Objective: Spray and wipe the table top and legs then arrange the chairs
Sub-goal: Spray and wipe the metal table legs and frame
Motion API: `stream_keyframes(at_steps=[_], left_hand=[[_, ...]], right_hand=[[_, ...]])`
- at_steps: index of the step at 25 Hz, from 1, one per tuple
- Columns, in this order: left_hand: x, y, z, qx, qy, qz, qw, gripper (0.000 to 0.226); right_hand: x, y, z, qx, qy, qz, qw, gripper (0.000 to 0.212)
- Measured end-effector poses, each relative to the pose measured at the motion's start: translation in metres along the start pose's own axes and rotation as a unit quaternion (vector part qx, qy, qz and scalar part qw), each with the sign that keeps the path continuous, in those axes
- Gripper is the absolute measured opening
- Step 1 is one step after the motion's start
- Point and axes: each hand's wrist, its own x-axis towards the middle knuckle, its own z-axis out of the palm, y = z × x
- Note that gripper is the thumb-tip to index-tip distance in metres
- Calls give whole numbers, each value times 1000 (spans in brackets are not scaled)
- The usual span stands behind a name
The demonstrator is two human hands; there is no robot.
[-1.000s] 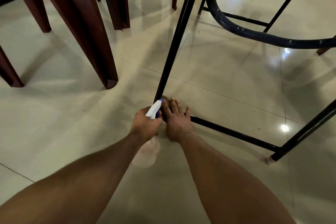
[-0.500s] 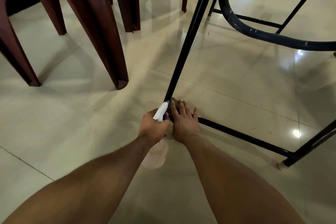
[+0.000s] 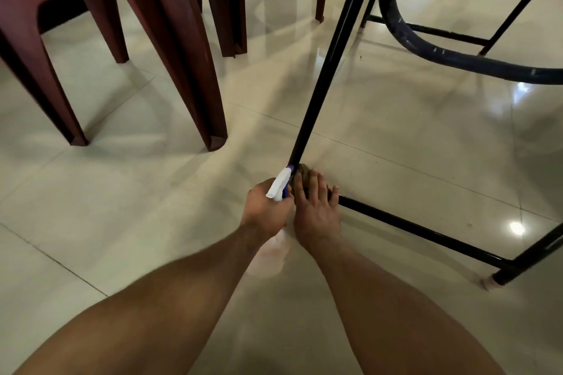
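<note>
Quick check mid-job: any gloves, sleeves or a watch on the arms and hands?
None seen. The left hand and right hand are ungloved, with no rings or watch visible. The left forearm and right forearm are bare, no sleeves in view.

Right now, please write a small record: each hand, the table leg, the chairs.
left hand: grips the spray bottle, nozzle near the leg's foot
right hand: presses a brown cloth against the leg's foot
table leg: black metal, slanted, joined to a low crossbar
chairs: dark red plastic, standing at the left
</note>
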Motion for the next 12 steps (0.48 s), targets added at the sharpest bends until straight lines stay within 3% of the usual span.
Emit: stream_keyframes(at_steps=[4, 7, 10, 12], left_hand=[[1, -8, 14, 61, -30, 19, 998, 10], [-7, 9, 44, 33, -81, -7, 996, 16], [-25, 26, 79, 24, -147, 9, 989, 19], [-42, 30, 108, 29, -178, 19, 983, 22]], right_hand=[[-24, 42, -9, -40, -15, -23, 999, 84], [-84, 109, -9, -40, -26, 157, 986, 99], [-127, 167, -15, -8, -62, 342, 938, 78], [-126, 179, -16, 26, -70, 366, 928, 73]])
